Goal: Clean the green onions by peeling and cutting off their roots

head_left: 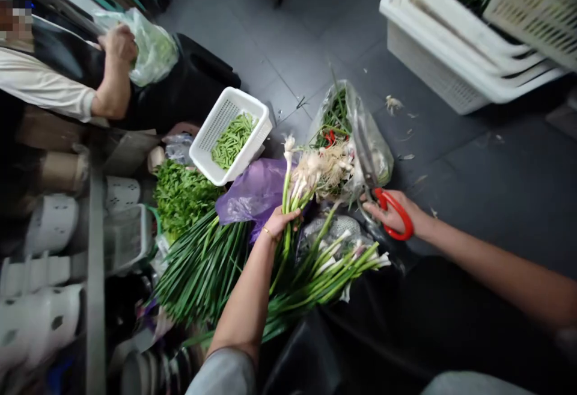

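My left hand (280,224) is closed round the stalks of a bunch of green garlic (303,181), with white bulbs and tangled roots pointing away from me. Its long dark green leaves (202,266) fan out to the left. Red-handled scissors (407,222) are in my right hand (395,213), to the right of the bulbs; the blades point up and away, apart from the stalks. More green garlic stalks (336,279), their white ends without long roots, lie across near my lap. Behind the bulbs stands a clear plastic bag (372,133) with greens and some red bits.
A white basket (202,148) holds green beans (234,142). Leafy greens (184,193) and a purple bag (259,187) lie beside it. Stacked white crates (428,64) stand at upper right. A co-worker's hand (119,43) holds a bag (155,52). Scraps dot the floor.
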Available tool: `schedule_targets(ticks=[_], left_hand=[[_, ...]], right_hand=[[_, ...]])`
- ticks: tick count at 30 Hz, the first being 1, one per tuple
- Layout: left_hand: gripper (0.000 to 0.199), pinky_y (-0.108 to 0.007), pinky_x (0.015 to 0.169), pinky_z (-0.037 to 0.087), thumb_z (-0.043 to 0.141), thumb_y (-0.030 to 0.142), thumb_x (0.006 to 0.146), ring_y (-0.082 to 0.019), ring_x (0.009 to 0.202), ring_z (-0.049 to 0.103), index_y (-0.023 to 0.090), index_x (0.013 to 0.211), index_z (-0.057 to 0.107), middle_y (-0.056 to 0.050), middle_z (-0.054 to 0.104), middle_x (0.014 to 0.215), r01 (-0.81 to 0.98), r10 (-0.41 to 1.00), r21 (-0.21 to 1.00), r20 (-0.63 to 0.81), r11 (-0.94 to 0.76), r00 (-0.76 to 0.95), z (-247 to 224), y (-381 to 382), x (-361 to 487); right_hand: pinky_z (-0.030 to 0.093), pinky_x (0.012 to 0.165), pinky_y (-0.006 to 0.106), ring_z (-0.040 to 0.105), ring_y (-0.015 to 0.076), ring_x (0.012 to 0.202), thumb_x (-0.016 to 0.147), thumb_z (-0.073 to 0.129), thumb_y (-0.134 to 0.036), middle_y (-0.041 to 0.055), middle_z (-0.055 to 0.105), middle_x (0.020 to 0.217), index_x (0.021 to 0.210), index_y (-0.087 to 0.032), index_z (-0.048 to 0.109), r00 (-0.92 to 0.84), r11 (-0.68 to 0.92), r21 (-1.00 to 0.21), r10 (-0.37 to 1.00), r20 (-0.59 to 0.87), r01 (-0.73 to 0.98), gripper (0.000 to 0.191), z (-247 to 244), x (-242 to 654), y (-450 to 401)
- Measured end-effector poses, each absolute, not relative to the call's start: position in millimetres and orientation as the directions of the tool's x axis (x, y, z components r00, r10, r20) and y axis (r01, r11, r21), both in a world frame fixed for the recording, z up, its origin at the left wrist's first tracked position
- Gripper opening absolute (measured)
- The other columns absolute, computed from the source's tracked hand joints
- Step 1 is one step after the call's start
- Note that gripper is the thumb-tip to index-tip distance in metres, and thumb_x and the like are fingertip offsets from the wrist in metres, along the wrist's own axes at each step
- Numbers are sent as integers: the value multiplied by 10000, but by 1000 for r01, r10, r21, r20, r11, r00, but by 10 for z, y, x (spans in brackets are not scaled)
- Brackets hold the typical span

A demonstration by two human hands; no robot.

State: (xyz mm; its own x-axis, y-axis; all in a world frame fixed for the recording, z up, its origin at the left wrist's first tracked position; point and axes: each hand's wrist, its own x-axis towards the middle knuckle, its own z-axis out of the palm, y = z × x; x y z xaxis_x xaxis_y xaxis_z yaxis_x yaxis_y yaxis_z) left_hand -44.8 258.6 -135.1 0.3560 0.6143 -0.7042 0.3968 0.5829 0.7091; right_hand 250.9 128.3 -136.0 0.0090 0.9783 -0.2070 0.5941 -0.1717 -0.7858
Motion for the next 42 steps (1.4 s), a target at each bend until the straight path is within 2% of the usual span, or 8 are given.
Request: schedule_targets(ticks=[4, 10, 15, 20, 31, 35, 39, 42], left_hand=[[548, -239, 402, 415, 792, 524, 558, -97, 405, 517, 124, 886, 612, -29, 664, 670, 345, 656, 710, -702, 614, 277, -1355, 2580, -460], [536, -270, 464, 500, 847, 431, 461, -111, 475, 551, 104, 839, 654, -20, 658, 666, 340, 760, 747, -638, 571, 126, -1310, 2598, -510], [445, -255, 490, 498, 801, 372, 522, -118, 500, 564, 108, 860, 684, -18, 676, 685, 428, 915, 821, -402, 379, -38, -1379, 2588, -517], [343, -256, 533, 499, 717, 370, 632, -144, 539, 603, 133, 878, 696, -28, 684, 705, 626, 972, 747, -222, 222, -79, -1456, 2532, -546], [363, -265, 515, 492, 689, 407, 655, -118, 505, 558, 127, 883, 649, -7, 641, 677, 446, 918, 804, -365, 394, -153, -1581, 2639, -536], [298, -279, 597, 507, 688, 353, 673, -162, 613, 624, 138, 875, 644, -35, 671, 722, 591, 938, 733, -314, 336, -144, -1555, 2682, -521], [250, -314, 778, 502, 641, 367, 750, -237, 890, 664, 174, 908, 639, -79, 715, 888, 817, 972, 541, -219, 198, -91, -1498, 2541, -344], [252, -324, 795, 486, 611, 395, 784, -260, 929, 662, 185, 922, 634, -99, 716, 927, 897, 973, 412, -220, 162, -75, -1462, 2430, -206]], right_hand=[[474, 661, 279, 622, 189, 670, 843, 447, -343, 56, 659, 746, 864, -185, 557, -123, -210, -756, 926, -358, 620, 194, -1603, 2511, 1203], [439, 656, 275, 631, 200, 719, 860, 446, -294, 92, 644, 819, 858, -193, 483, -263, -47, -624, 880, -396, 780, 108, -1593, 2478, 1280], [437, 674, 279, 657, 218, 766, 865, 442, -282, 96, 648, 830, 880, -187, 493, -235, -57, -544, 861, -451, 837, 109, -1600, 2518, 1183], [443, 670, 294, 669, 239, 783, 856, 476, -299, 107, 669, 853, 881, -177, 535, -320, -2, -574, 829, -459, 819, 138, -1728, 2416, 1083], [404, 621, 323, 674, 288, 759, 924, 428, -357, 144, 686, 812, 883, -185, 492, -327, 17, -529, 802, -499, 849, 188, -1612, 2285, 1203], [405, 627, 339, 673, 309, 758, 930, 421, -394, 153, 683, 813, 884, -201, 444, -306, -27, -556, 812, -497, 831, 200, -1616, 2220, 1186], [416, 650, 325, 678, 300, 796, 926, 428, -416, 157, 684, 854, 914, -190, 439, -266, -78, -578, 832, -486, 812, 226, -1626, 2159, 1225], [422, 665, 303, 680, 273, 826, 931, 411, -422, 139, 686, 883, 932, -179, 463, -267, -88, -580, 825, -498, 810, 248, -1642, 2146, 1222]])
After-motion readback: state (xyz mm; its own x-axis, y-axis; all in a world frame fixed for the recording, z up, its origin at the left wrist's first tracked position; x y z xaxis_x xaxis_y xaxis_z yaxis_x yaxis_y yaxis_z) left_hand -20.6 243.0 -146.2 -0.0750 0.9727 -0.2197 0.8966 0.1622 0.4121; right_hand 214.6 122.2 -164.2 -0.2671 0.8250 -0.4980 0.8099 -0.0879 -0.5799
